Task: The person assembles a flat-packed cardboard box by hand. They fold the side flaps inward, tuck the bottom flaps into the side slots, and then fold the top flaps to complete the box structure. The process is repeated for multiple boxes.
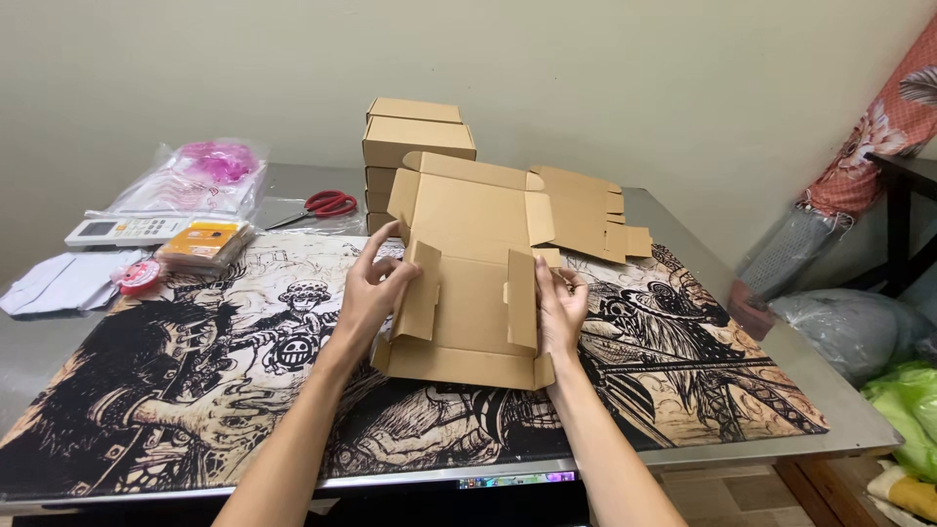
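Observation:
A flat brown cardboard mailer box (pixel 471 293) lies partly folded on the illustrated desk mat (pixel 195 390). Its two side walls stand upright and its lid flap leans back. My left hand (pixel 374 293) grips the left side wall, thumb and fingers pinching its top edge. My right hand (pixel 559 307) holds the right side wall the same way. A second flat box blank (pixel 586 215) lies just behind, to the right.
A stack of folded brown boxes (pixel 415 146) stands at the back centre. Red scissors (pixel 327 203), a white remote control (pixel 127 230), an orange packet (pixel 205 242), a pink tape roll (pixel 140 275) and plastic bags (pixel 200 176) sit at the back left. Bags (pixel 859 332) lie on the floor to the right.

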